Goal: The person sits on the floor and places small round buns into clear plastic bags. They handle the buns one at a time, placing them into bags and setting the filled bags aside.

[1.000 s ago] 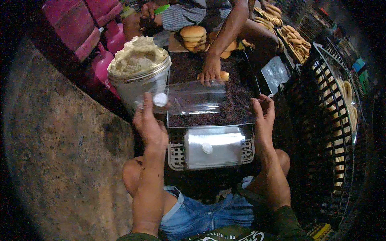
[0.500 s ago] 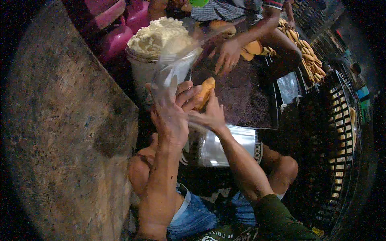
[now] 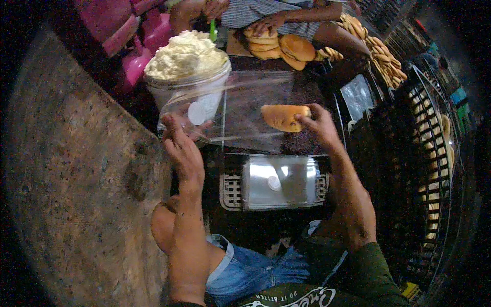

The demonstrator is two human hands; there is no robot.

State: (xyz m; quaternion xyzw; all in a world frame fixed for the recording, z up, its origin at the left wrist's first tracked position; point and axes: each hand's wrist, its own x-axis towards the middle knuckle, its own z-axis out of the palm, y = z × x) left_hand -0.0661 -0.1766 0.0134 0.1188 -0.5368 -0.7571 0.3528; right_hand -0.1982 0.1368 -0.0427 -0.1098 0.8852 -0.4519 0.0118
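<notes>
My left hand (image 3: 183, 146) grips the left end of a clear plastic bag (image 3: 240, 110), some of its fingers showing through the film. The bag is stretched out flat to the right, above a dark tray covered in dark bits (image 3: 302, 143). In my right hand (image 3: 322, 125) is a golden oblong bread bun (image 3: 280, 116), pinched at its right end. The bun's left part overlaps the bag's right edge; whether it is inside cannot be made out. A stack of shiny clear bags (image 3: 255, 189) lies on a pale plastic crate (image 3: 231, 192) before my knees.
A white bucket (image 3: 158, 94) heaped with pale cream (image 3: 186, 53) stands at far left. Across from me, another person's hand (image 3: 268, 24) rests on stacked buns (image 3: 263, 45); their other hand holds a green tool (image 3: 213, 30). Many buns (image 3: 386, 61) and black crates (image 3: 429, 153) line the right.
The bag has swung down from upright and stretched out sideways. My hands have moved apart, the right carrying the bun rightward. The other person's hand has drawn back to the buns.
</notes>
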